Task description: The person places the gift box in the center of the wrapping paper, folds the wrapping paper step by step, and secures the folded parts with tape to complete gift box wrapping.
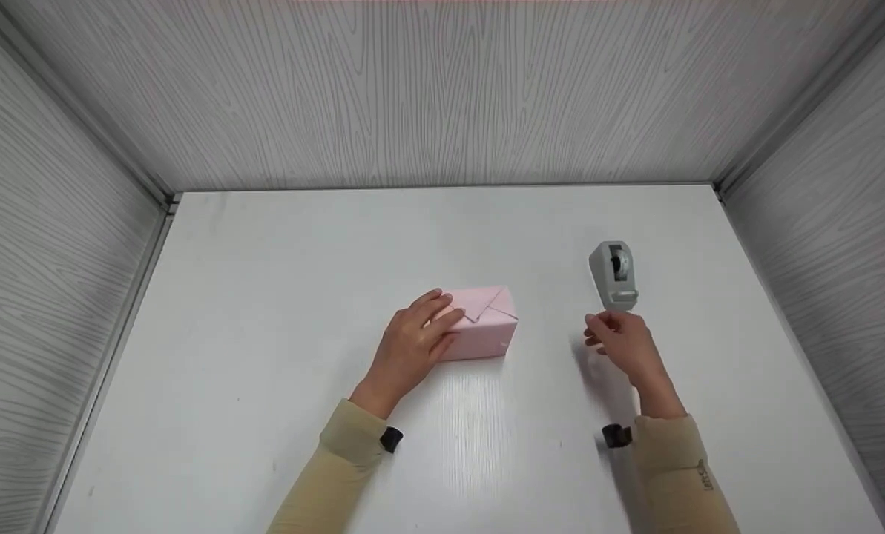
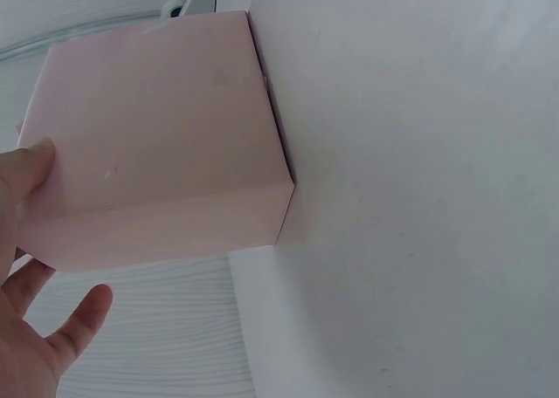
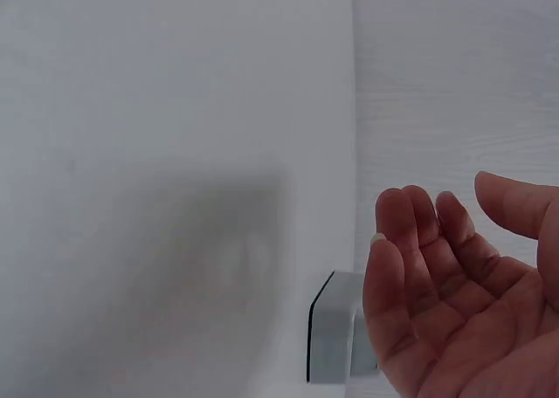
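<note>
A box wrapped in pink paper [image 1: 479,341] sits on the white table, with a pointed paper flap folded over its top. My left hand [image 1: 410,345] grips its left end, fingers over the top and thumb against the near side. In the left wrist view, the thumb presses on a broad face of the pink box [image 2: 157,119], while other fingers spread past its edge. My right hand [image 1: 624,345] hovers just in front of a grey tape dispenser [image 1: 611,271]. Its fingers are loosely bent, and the right wrist view shows the thumb apart from them and nothing between.
Grey wood-grain panels [image 1: 427,96] wall the table [image 1: 279,259] at the back and both sides. The tape dispenser's roll faces up near the table's right side. Dark wrist bands [image 1: 392,439] show at both sleeve cuffs.
</note>
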The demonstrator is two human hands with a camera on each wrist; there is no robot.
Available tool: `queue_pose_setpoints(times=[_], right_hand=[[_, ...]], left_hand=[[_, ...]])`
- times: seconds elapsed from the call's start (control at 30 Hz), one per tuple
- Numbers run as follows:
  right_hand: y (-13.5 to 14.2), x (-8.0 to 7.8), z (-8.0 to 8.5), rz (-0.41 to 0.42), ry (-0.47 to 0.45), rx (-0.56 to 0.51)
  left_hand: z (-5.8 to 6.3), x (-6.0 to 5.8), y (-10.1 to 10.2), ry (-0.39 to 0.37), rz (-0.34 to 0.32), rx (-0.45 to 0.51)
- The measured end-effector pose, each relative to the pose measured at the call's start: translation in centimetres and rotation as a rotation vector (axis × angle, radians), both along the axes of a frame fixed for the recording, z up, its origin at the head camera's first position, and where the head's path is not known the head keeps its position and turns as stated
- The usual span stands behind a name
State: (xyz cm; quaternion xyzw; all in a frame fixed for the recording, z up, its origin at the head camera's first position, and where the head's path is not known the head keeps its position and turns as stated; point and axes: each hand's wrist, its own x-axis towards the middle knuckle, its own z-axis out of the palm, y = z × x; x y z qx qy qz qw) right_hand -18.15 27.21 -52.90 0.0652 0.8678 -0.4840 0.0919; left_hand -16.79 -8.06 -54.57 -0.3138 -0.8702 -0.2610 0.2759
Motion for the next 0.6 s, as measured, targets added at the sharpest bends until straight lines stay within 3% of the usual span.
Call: queue_pose_setpoints(times=[0.27, 0.6], right_hand=[[-4.3, 1.8, 0.8, 0.137, 0.086, -0.145], [-9.2, 3.2, 2.3, 0.275, 0.122, -0.395]], left_hand=[[-0.1, 0.1, 0.1, 0.013, 0.003, -0.001], [0.0, 0.1, 0.1, 0.009, 0.009, -0.011]])
